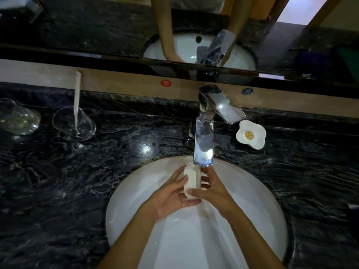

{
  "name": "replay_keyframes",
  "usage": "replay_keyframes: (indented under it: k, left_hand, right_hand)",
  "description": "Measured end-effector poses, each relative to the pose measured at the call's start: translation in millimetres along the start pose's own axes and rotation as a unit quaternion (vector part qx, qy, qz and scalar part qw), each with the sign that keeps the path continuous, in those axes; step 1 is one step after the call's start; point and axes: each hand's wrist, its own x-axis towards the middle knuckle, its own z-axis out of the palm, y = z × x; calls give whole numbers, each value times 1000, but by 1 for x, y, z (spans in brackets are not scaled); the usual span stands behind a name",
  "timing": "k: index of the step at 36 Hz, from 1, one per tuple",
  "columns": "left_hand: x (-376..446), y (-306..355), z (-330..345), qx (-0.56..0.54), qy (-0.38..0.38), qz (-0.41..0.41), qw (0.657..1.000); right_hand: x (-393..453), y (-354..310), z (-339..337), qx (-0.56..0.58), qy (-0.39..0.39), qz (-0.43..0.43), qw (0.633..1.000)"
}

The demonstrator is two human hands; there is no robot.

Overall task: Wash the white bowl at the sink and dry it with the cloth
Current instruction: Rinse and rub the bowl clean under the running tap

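Both hands meet over the white sink basin [136, 200]. The left hand [172, 199] cups the white bowl [192, 181] from its side, fingers curled round it, and the right hand [211, 193] grips it from the other side, thumb across the near edge. The bowl is tilted on edge just below the chrome faucet [204, 144]. Beyond the right hand, a flower-shaped white dish [250, 134] sits on the dark marble surface [116, 156]. Far beyond the left hand stand a glass tumbler [73, 123] holding a toothbrush [77, 98] and another glass [18, 119].
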Motion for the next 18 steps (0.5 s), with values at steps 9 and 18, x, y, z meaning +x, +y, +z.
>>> replay_keyframes:
  k: [9,18]
  left_hand:
    - [10,12,20,73,19,-16,997]
    - [10,4,22,18,71,-33,997]
  right_hand:
    - [2,7,-17,47,-9,11,999]
    - [5,15,-14,52,-37,41,997]
